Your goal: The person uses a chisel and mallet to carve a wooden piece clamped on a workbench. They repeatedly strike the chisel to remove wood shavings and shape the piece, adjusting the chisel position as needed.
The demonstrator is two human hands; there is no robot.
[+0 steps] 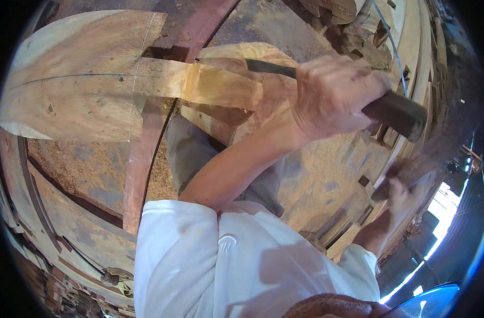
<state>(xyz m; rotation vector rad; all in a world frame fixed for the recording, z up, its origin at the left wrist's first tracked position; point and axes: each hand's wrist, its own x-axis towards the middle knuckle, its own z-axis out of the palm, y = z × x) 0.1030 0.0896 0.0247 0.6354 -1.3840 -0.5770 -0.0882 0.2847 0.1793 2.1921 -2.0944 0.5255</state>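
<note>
My left hand (340, 95) is wrapped round the thick dark wooden handle of a chisel (393, 114). The chisel's dark blade points left, to the narrow neck of a large wooden workpiece (88, 98), and its tip is close to or on the wood. Broad and rounded at the left, this workpiece bears a dark lengthwise line and pale cross lines. A freshly cut, lighter patch shows on the neck. Raised at the right, my right hand (398, 196) is smeared by motion, closed round a dark wooden mallet (438, 151) that is blurred too.
A reddish beam (141, 180) runs under the workpiece. Wood dust covers the ground (326, 180). Long timbers (419, 47) lie along the right, with a blue cord (393, 42) across them. More boards and offcuts (40, 212) lie at the left. My bent leg (191, 151) is beside the neck.
</note>
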